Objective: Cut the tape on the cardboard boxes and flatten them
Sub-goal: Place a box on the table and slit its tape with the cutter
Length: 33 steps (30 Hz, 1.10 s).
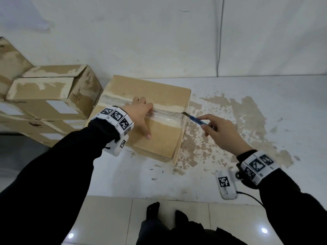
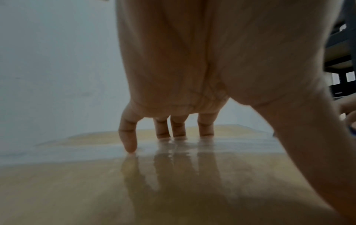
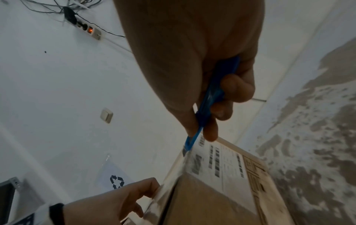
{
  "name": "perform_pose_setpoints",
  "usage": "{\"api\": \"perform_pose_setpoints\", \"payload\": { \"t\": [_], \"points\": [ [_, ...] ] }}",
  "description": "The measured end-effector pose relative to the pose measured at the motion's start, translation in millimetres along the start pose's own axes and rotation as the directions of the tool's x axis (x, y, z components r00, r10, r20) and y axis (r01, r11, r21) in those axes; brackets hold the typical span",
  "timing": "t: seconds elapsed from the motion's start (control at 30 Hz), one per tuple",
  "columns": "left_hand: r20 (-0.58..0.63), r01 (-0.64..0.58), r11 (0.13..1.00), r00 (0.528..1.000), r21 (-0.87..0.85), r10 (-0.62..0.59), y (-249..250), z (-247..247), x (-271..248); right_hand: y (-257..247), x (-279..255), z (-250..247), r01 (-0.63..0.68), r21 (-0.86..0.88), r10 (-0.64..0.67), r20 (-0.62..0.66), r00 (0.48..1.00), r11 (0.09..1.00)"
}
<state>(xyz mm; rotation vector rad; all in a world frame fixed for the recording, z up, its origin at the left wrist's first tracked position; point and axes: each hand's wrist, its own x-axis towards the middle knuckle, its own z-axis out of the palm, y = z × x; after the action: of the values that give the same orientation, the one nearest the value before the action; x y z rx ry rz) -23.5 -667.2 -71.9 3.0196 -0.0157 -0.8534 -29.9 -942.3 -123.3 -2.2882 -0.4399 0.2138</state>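
One box (image 1: 155,110) being slit: flat left hand (image 1: 139,112) presses it, right hand (image 1: 223,133) grips knife (image 1: 195,119) at tape (image 1: 168,115) edge; next, draw along seam.

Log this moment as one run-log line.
left hand: presses brown cardboard box top | right hand: grips blue utility knife | blade at clear tape edge

dim flat indoor light, glare on the tape (image 2: 173,153) under the fingers, blurry wrist views, fisheye-bent edges
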Motion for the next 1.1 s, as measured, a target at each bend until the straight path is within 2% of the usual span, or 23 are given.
{"api": "perform_pose_setpoints", "payload": {
  "t": [0.2,0.43,0.63,0.97,1.1],
  "points": [
    [0.0,-0.073,0.997,0.997,-0.009,0.073,6,2,-6,-7,7,-5,0.061,-0.039,-0.052,0.19,0.98,0.997],
    [-0.017,-0.166,0.986,0.986,-0.034,0.165,12,-4,-11,0,-9,-19,-0.034,0.051,0.016,0.312,0.95,0.998],
    [-0.036,-0.21,0.975,0.977,-0.077,0.208,16,-6,-7,5,-18,-11,-0.143,0.17,0.093,0.274,0.957,0.975],
    [-0.027,-0.24,0.968,0.971,-0.067,0.239,24,-5,-1,12,-37,-22,-0.17,0.198,0.091,0.357,0.93,0.965],
    [-0.009,-0.26,0.965,0.966,-0.045,0.26,24,-6,3,9,-40,-11,-0.177,0.224,0.098,0.325,0.941,0.958]
  ]
}}
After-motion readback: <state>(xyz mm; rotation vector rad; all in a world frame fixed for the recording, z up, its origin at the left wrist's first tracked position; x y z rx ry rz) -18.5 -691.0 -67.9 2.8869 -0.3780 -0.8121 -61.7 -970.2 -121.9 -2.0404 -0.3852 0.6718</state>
